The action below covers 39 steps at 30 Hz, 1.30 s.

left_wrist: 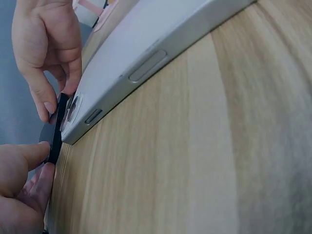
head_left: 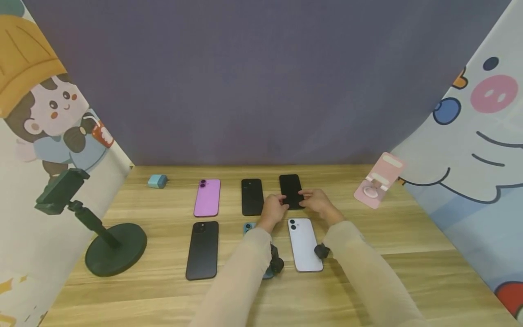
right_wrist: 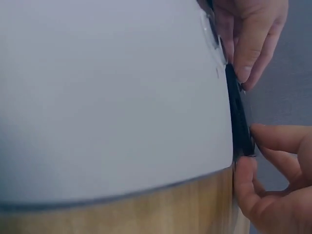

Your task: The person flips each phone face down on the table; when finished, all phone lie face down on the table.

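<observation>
Both hands are at a black phone (head_left: 291, 188) in the back row, its plain dark face up with no camera visible. The left hand (head_left: 274, 210) pinches its near left corner between thumb and fingers. At its near right edge, the right hand (head_left: 321, 203) pinches it the same way. In the left wrist view the black phone (left_wrist: 58, 127) shows edge-on between the two hands, close to the table. Just in front lies a white phone (head_left: 304, 243), camera side up, between the forearms. A blue phone (head_left: 248, 226) is mostly hidden under the left sleeve.
Left of the hands lie another black phone (head_left: 252, 197), a pink-purple phone (head_left: 207, 198) and a larger dark phone (head_left: 203, 250). A dark green stand (head_left: 116, 250) and a small blue block (head_left: 157, 181) are farther left. A pink folding stand (head_left: 377, 181) sits at right.
</observation>
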Motion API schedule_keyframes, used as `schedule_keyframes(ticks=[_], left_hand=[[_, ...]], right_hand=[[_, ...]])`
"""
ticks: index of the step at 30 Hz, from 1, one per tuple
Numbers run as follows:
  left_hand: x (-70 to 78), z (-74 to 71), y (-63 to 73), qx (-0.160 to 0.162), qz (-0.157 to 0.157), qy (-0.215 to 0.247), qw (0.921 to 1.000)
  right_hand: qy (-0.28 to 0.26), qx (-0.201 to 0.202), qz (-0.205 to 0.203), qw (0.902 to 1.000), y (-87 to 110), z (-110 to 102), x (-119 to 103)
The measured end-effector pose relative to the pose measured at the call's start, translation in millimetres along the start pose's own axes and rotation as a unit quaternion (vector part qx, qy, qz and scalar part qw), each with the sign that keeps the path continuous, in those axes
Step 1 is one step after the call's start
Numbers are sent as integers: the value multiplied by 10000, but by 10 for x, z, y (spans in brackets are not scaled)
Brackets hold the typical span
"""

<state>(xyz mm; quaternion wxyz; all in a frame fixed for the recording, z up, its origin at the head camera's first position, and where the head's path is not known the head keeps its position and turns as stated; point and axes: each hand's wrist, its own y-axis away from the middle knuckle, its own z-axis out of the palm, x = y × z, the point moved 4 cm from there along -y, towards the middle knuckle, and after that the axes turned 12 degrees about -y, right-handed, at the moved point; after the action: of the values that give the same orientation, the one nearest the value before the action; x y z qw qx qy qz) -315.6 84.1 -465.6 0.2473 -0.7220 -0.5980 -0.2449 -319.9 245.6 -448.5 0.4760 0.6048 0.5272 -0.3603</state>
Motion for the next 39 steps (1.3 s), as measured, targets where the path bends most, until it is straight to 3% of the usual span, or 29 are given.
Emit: schedule_keyframes(ticks=[12,23,29,33,39], left_hand=[[26,-4,20,54,68,186,9998],[84,1,69,754,581,-47,9955],[160,-13,54,686,818,469,9932],[183,12,44,489,731,1115,9899],[179,61,42,139,455,2065,9773]], right_hand=[[-359,-133,-260,9989,10,-64,-25],[-1826,-160,-606,9812,81,-41,-93],[-2292,-469,-516,9709,93,-36,-89],[-2313,-690,-469,9693,94,-39,-90],[-2394,-788,-387,9669,107,-50,-97]])
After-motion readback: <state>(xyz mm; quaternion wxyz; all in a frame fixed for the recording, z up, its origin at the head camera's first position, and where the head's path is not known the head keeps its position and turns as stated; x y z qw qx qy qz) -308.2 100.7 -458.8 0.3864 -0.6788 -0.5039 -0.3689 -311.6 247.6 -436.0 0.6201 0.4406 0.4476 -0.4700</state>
